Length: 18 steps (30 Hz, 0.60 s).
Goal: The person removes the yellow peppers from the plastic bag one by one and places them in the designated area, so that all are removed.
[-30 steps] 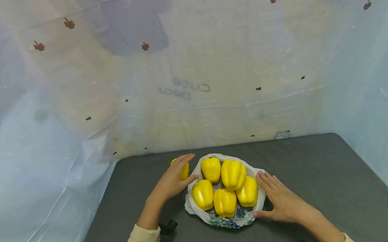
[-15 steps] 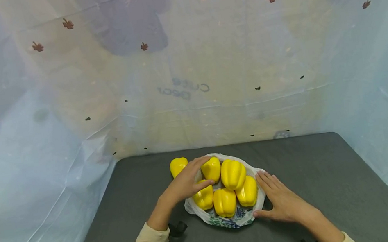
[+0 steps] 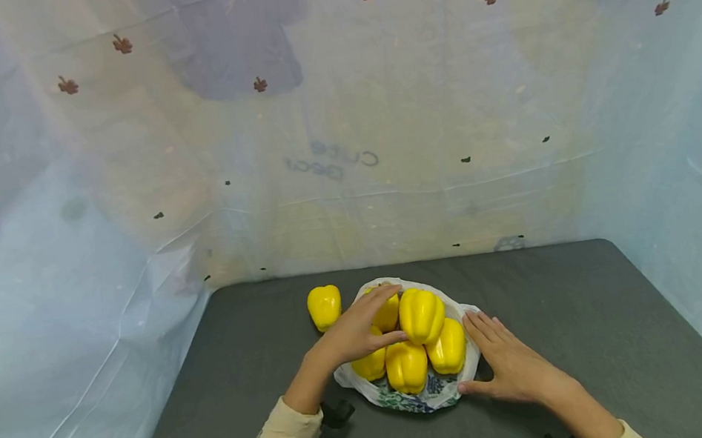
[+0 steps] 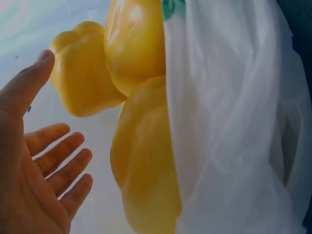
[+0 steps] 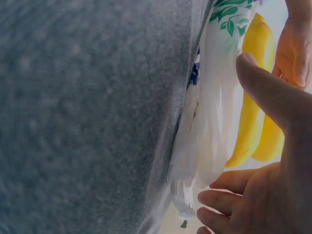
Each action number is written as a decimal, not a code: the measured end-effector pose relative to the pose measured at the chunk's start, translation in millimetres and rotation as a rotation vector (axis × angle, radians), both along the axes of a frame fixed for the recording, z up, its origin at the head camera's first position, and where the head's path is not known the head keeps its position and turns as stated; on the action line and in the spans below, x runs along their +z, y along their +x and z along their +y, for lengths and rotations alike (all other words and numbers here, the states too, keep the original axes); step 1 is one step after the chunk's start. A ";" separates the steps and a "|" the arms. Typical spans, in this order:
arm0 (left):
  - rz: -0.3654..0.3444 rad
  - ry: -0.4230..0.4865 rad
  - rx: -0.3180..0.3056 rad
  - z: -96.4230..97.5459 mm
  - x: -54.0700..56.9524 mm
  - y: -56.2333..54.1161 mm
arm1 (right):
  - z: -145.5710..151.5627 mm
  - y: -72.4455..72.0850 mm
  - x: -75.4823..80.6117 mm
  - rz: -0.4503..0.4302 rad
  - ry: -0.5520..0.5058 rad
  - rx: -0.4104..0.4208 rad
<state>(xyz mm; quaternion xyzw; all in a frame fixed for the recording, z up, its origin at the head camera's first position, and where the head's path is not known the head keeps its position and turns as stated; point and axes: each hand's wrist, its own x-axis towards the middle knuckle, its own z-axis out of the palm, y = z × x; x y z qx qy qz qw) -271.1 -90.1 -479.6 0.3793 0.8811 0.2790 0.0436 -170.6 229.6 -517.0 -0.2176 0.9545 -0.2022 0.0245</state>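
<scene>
- The right hand (image 3: pixel 513 368), nearest to me, lies flat with straight fingers, thumb well apart from them; it grips nothing, and its fingertips seem to touch the bag's right edge.
- I would leave it there as a light brace, since soft plastic probably gives if pressed hard.
- The white bag (image 3: pixel 379 397) sits on the tabletop (image 3: pixel 559 309), mouth spread wide around five yellow peppers.
- Inside, the front pepper (image 3: pixel 407 368) is closest to me, with the right pepper (image 3: pixel 448 349) and the left pepper (image 3: pixel 369 367) at either side; the left one is partly hidden.
- The left hand (image 3: pixel 357 334) reaches over the bag, thumb and fingers wide apart, holding nothing. Its thumb tip overlaps the edge of the raised pepper (image 3: pixel 421 316); I cannot tell whether they touch.
- For a sure grip there, I judge it best to pass the fingers round the far side before closing, then lift straight up: the skin looks slick, and neighbours could roll.
- The back pepper (image 3: pixel 388 312) is half covered by that hand.
- Farther off, the lone pepper (image 3: pixel 324 306) stands outside the bag, beyond its left side.
- Behind everything hangs a patterned sheet (image 3: pixel 377 118).
</scene>
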 end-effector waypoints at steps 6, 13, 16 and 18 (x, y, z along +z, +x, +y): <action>0.027 -0.029 -0.025 7.0 1.4 1.2 | -0.2 0.0 -0.9 0.006 0.010 0.006; 0.010 -0.034 -0.024 11.1 0.0 0.2 | 0.9 -1.1 -2.1 -0.012 0.008 -0.007; 0.009 -0.026 -0.032 12.2 -1.0 -0.9 | 1.7 -1.9 -2.4 -0.019 0.009 -0.012; 0.007 -0.023 -0.038 13.0 -1.7 -1.7 | 1.9 -2.3 -2.5 -0.020 0.008 -0.012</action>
